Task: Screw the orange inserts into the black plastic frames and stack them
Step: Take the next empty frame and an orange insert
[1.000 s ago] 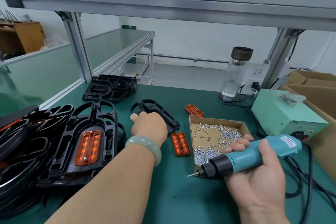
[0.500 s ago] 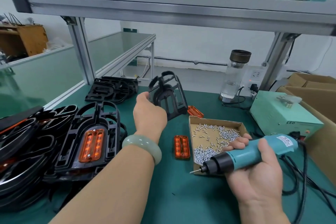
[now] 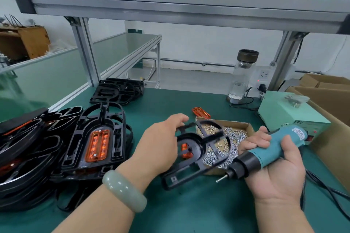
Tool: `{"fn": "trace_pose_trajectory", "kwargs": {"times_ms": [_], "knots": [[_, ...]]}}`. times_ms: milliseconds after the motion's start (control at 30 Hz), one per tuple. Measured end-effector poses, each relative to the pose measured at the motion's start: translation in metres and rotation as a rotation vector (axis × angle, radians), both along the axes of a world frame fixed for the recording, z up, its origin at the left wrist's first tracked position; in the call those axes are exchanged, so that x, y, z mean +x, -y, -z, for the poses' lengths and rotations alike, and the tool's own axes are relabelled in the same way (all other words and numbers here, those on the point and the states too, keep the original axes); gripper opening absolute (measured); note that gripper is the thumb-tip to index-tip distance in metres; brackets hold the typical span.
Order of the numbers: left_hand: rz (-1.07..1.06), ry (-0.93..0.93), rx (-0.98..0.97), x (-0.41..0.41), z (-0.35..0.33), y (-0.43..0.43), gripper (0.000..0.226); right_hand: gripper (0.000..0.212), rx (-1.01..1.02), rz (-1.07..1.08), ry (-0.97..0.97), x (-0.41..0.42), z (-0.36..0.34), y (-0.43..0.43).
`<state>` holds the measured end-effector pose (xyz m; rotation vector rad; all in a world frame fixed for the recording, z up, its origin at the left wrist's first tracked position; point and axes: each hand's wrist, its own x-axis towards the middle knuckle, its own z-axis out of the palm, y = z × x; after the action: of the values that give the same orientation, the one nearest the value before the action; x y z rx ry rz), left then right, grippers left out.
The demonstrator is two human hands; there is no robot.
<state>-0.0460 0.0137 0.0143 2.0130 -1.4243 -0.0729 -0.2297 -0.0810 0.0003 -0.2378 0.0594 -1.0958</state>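
Screwdriver, lower right: my right hand is wrapping all fingers round it, bit pointing left, parked ready, I judge. At centre my left hand is gripping a black frame by its edge, fingers curled, tilting it over an orange insert beside the screw box, apparently to seat it. Finished stack is waiting at left; a spare insert is lying farther back.

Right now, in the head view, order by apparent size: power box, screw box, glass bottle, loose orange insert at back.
1. Power box and screw box: alike, the latter partly covered; unranked.
2. Glass bottle.
3. Loose orange insert.
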Motion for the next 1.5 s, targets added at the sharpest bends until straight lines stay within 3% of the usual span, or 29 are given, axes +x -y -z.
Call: {"fn": "trace_pose_trajectory", "kwargs": {"times_ms": [233,767,867,933,1033,1100,1300,1500], "knots": [[0.298,0.007,0.192,-0.005,0.017,-0.019,0.055,0.042,-0.009,-0.006,0.056,-0.004,-0.002,0.001],[0.302,0.044,0.218,-0.016,0.032,-0.028,0.044,0.045,0.011,0.002,0.001,0.000,0.000,0.000],[0.230,-0.014,0.074,-0.015,0.032,-0.027,0.039,0.044,0.007,0.001,-0.010,0.000,0.000,0.000],[0.072,-0.001,0.012,-0.011,0.034,-0.023,0.036,0.045,0.006,0.000,-0.007,0.001,0.000,0.000],[-0.249,0.027,0.243,-0.003,0.041,-0.016,0.045,0.045,0.004,0.008,-0.032,0.001,0.000,0.000],[-0.345,-0.001,0.407,-0.001,0.043,-0.015,0.051,0.044,0.002,0.013,-0.046,0.002,0.000,-0.001],[-0.315,-0.034,0.207,0.004,0.050,-0.014,0.050,0.043,-0.008,0.010,-0.060,0.004,0.001,-0.002],[-0.369,0.092,0.321,0.012,0.048,-0.016,0.024,0.042,-0.021,0.015,-0.075,0.005,0.001,-0.003]]}}
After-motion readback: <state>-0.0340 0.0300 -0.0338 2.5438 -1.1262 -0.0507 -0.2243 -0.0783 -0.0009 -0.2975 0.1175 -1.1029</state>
